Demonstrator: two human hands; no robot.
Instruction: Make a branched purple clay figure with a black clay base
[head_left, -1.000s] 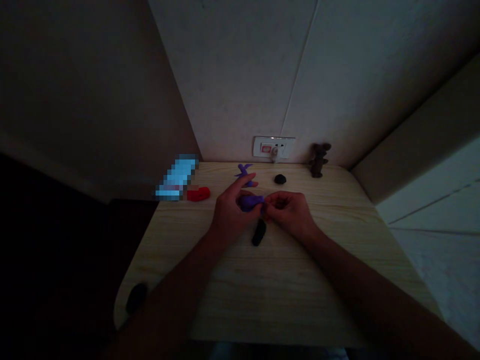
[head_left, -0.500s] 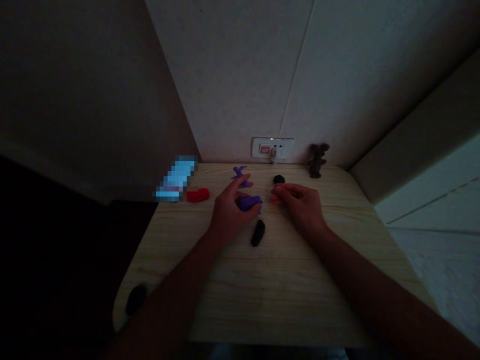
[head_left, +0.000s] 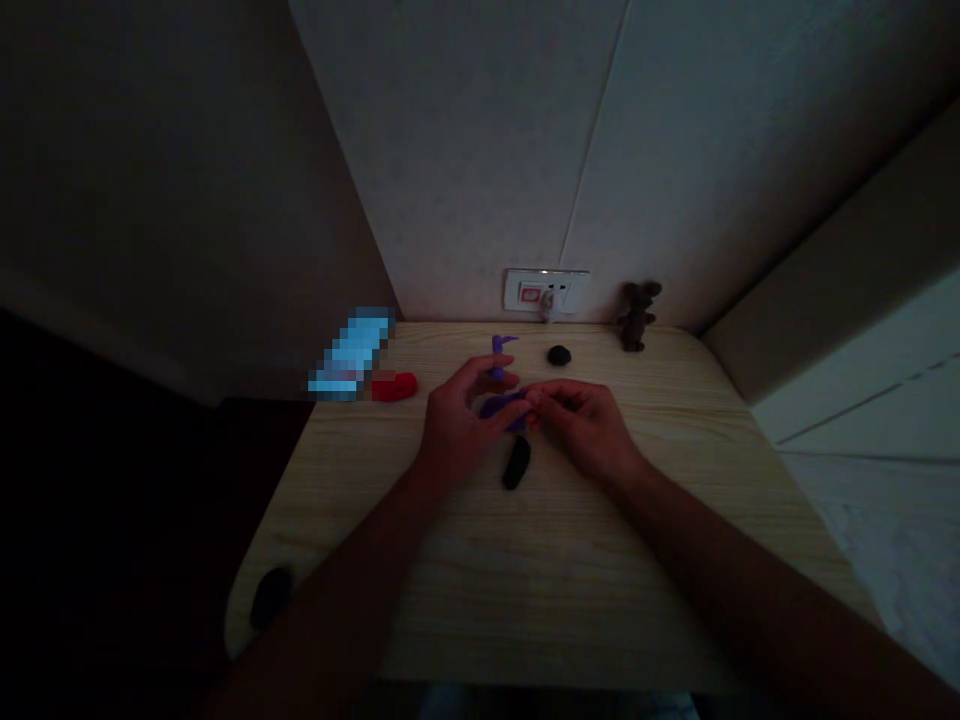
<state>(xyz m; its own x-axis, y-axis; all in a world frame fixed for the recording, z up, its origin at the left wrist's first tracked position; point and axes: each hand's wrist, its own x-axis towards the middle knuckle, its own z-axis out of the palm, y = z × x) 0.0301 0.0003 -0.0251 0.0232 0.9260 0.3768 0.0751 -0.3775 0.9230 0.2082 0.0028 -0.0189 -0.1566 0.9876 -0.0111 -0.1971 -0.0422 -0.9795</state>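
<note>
My left hand (head_left: pixel 461 415) curls around a purple figure (head_left: pixel 504 404) that looks like modelling clay, with its thumb along the thick body. A thin purple part (head_left: pixel 497 345) with a pointed piece at its top rises behind my left fingers. At the body's right end, my right hand (head_left: pixel 589 425) has thumb and fingers pinched together against it. Whatever lies between those fingertips is too small and dark to make out. Just below the figure, a black elongated lump (head_left: pixel 516 463) lies on the wooden tabletop (head_left: pixel 570 590).
A round black lump (head_left: pixel 559 355) sits behind my hands. A brown figure (head_left: pixel 636 316) stands at the back right by the wall socket (head_left: pixel 546 292). To the left are a red piece (head_left: pixel 395 387) and a pixelated bright rectangle (head_left: pixel 351 355). Another black lump (head_left: pixel 271 598) lies front left.
My right hand has moved left to meet the purple figure's body. The figure has turned in my left hand, its thin upper part shifting right.
</note>
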